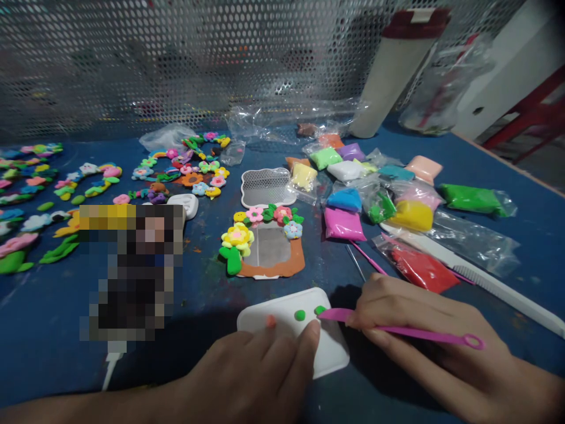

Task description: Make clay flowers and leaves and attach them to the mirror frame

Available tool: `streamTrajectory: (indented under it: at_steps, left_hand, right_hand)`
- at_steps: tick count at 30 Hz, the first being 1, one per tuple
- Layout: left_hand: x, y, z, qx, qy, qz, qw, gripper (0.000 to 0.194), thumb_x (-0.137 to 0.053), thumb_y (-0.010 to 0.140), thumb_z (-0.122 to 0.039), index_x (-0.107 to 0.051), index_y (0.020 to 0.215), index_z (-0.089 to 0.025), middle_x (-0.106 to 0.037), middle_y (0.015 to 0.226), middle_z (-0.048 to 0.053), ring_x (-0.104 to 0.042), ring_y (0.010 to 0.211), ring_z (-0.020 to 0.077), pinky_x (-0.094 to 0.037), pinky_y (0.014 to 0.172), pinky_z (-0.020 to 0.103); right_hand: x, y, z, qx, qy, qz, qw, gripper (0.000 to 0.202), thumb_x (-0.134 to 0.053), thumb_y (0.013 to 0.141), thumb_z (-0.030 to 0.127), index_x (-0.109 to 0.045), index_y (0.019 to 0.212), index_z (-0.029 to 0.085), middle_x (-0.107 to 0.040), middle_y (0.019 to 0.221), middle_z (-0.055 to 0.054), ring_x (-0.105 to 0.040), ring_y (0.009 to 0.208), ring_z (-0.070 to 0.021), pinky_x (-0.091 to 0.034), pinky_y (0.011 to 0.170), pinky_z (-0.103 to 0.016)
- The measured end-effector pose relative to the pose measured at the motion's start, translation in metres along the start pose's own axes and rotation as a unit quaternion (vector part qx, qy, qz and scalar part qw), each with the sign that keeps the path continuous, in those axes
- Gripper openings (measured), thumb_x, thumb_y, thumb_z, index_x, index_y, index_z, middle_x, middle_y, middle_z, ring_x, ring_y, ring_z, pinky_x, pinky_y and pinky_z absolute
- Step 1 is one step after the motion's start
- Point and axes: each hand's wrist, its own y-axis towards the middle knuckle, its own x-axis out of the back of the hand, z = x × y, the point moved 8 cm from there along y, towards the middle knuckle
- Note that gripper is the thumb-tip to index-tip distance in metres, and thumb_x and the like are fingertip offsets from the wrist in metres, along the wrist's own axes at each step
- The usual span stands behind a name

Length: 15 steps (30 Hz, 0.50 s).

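My right hand (397, 324) grips a pink plastic clay knife (424, 336), whose blade tip touches a small green clay piece (320, 310) on a white rounded board (260, 310). Beside that piece lies a green clay ball (300, 315). Resting on the board's near side is my left hand (269, 368), fingers stretched and the index tip just below the green clay; it holds nothing visible. An orange-pink clay bit (271, 321) shows at its fingers. Beyond the board lies a small mirror (271, 247), its frame partly covered in brown clay with clay flowers and leaves.
Bagged clay in several colours, such as a magenta pack (344, 224), lies at right near a white comb (481, 275). A phone (136, 277) with a cable is at left, by clay-flower decorations (189, 171). A tumbler (392, 76) stands behind, before a perforated metal panel (176, 65).
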Motion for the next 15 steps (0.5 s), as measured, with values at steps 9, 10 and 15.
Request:
streamTrajectory:
  at_steps: [9, 10, 15]
  left_hand:
    - [0.0015, -0.0003, -0.0009, -0.001, 0.001, -0.008, 1.0, 0.036, -0.028, 0.09, -0.006, -0.052, 0.117, -0.004, -0.07, 0.073, 0.004, -0.067, 0.057, 0.0155, -0.053, 0.041, 0.024]
    - [0.0015, -0.0003, -0.0006, 0.0, 0.004, -0.009, 1.0, 0.036, -0.029, 0.09, -0.006, -0.052, 0.117, -0.004, -0.071, 0.074, 0.004, -0.068, 0.058, 0.0156, -0.053, 0.041, 0.024]
    - [-0.0001, 0.0012, 0.0009, -0.001, 0.0, -0.006, 1.0, 0.035, -0.03, 0.09, -0.005, -0.053, 0.116, -0.003, -0.07, 0.073, 0.004, -0.067, 0.057, 0.0154, -0.053, 0.041, 0.024]
  right_hand:
    - [-0.0007, 0.0016, 0.0035, 0.017, 0.005, 0.008, 1.0, 0.024, -0.049, 0.078, -0.003, -0.061, 0.092, 0.013, -0.066, 0.075, -0.004, -0.061, 0.068, -0.0101, -0.052, 0.061, -0.017]
    - [-0.0009, 0.0014, 0.0035, 0.017, 0.004, 0.008, 1.0, 0.024, -0.049, 0.079, -0.003, -0.061, 0.092, 0.013, -0.066, 0.074, -0.004, -0.061, 0.068, -0.0098, -0.052, 0.061, -0.016]
    - [-0.0027, -0.0014, 0.0014, 0.013, -0.017, 0.013, 1.0, 0.02, -0.048, 0.083, 0.001, -0.062, 0.092, 0.013, -0.066, 0.074, -0.004, -0.061, 0.067, -0.0094, -0.051, 0.059, -0.016]
